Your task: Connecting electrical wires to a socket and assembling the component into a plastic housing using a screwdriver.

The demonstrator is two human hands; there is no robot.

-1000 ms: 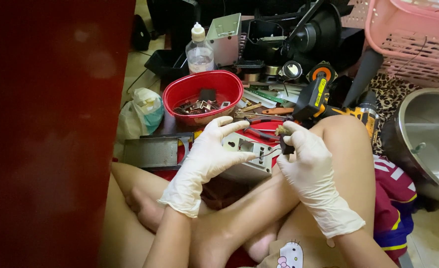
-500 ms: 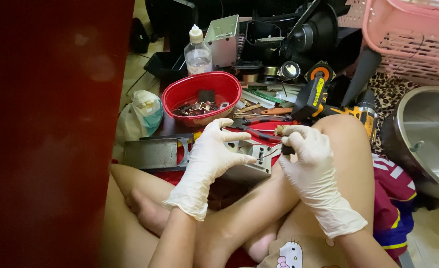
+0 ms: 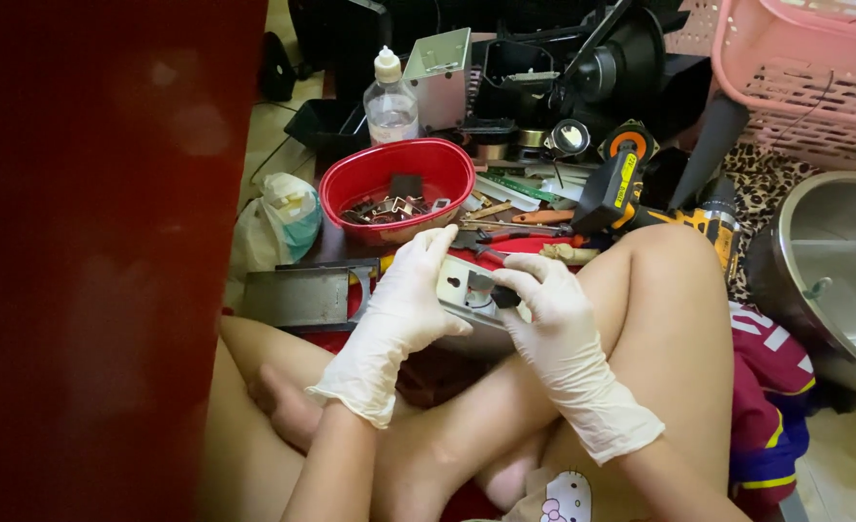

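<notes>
Head view, hands: both gloved in pale latex, working over the person's crossed bare legs.
Left hand [image 3: 411, 300]: fingers curled round the near end of a flat pale metal plate [image 3: 459, 288], thumb below, steadying it. Closed on it.
Right hand [image 3: 549, 314]: fingertips pinched on a small dark round part [image 3: 483, 284] seated on the plate; the rest of the hand is loosely curled. Whether the part is attached to the plate, cannot tell.
Plate position: held just above the knees, between the two hands, near the front edge of the floor clutter.
Red bowl [image 3: 394, 174]: just beyond the left hand, holding small metal scraps and clips.
Grey metal housing [image 3: 302, 295]: lying flat, left of the left hand, near it.
Clear plastic bottle [image 3: 389, 101]: upright behind the bowl.
Yellow and black drill [image 3: 631, 188]: lying beyond the right knee.
Hand tools: pliers and screwdrivers [image 3: 515, 227] scattered between bowl and drill.
Pink basket [image 3: 800, 68]: top right, well apart from the hands.
Steel basin [image 3: 829, 261]: right edge, beside the knee.
Left foreground: a blurred dark red surface [image 3: 99, 261] blocks that side.
</notes>
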